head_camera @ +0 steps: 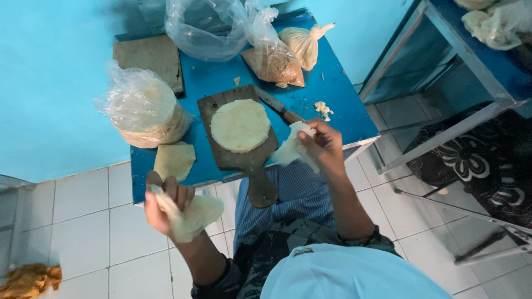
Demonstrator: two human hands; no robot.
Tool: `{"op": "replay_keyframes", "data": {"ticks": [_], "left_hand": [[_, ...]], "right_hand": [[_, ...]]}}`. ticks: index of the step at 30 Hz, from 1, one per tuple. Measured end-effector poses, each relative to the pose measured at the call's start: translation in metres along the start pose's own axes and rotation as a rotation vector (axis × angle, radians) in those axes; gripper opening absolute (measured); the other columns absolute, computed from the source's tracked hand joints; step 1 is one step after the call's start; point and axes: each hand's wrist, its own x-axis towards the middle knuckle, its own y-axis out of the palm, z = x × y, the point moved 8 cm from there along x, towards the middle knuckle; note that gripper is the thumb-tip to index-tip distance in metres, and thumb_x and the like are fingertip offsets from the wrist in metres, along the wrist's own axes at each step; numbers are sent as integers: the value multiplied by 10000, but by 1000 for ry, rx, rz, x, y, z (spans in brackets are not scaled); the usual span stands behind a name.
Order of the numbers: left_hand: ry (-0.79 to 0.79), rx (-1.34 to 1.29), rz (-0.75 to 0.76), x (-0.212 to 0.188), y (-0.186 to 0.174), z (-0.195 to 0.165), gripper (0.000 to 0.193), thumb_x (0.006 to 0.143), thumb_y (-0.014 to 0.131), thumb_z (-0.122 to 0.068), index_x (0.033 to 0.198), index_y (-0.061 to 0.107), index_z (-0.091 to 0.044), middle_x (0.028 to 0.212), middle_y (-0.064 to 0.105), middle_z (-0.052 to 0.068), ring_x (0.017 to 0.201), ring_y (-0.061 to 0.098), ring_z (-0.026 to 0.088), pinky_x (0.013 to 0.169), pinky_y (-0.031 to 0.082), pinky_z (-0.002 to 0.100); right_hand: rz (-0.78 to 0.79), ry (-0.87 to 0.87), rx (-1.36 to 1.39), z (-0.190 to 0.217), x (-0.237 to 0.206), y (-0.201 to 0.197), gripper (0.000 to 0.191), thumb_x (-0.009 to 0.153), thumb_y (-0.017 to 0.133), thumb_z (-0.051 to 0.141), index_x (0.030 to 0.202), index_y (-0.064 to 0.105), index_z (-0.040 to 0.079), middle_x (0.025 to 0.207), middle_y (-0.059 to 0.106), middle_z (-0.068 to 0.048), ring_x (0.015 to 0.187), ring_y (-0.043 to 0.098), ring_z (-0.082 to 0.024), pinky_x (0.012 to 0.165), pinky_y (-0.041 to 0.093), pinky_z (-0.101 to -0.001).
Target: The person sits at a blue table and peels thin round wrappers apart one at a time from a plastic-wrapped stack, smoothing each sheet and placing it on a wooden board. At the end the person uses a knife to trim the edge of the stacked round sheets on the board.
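left hand (164,202) gripping a folded pale dough sheet (191,218), right hand (320,145) pinching a torn dough piece (291,148); between them, wooden board (252,160) carrying a round dough stack (240,125); knife (279,106) lying just beyond the right hand

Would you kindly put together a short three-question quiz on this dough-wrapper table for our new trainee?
1. True or false: the round stack of wrappers lies on the wooden paddle board.
2. What does the left hand hold? A) a knife B) a limp dough sheet C) a plastic bag
3. Fill in: the knife lies on the blue table between the board and the ____ hand.

Key: 1 true; 2 B; 3 right. The right hand pinches a torn dough piece.
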Motion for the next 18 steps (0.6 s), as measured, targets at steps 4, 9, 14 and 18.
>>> {"op": "replay_keyframes", "data": {"ticks": [4,9,14,18], "left_hand": [[-73,547,330,12,39,17,480,941,733,-339,1254,605,3,1071,660,120,911,641,170,793,515,313],[-281,937,781,6,73,94,649,826,829,-245,1362,599,38,1433,576,168,1273,564,195,1014,475,342],[-859,939,669,-11,19,130,402,838,865,-121,1186,724,21,1020,743,53,924,665,108,808,558,288],[-684,1144,538,28,-2,104,228,859,861,-103,1037,765,1,906,698,16,847,618,82,730,521,281]], "right_hand": [[287,-137,-223,40,2,19,137,956,756,59,1063,695,0,1009,698,-52,884,652,-97,738,526,-257],[589,178,-150,40,-17,48,136,909,769,76,1024,722,20,865,714,-4,727,627,-36,584,479,-214],[763,219,-133,41,-26,68,113,941,759,71,1028,728,5,844,688,6,751,602,-32,606,468,-212],[744,130,-207,38,3,71,118,966,693,76,1058,724,9,908,702,0,817,634,-57,691,513,-232]]}}
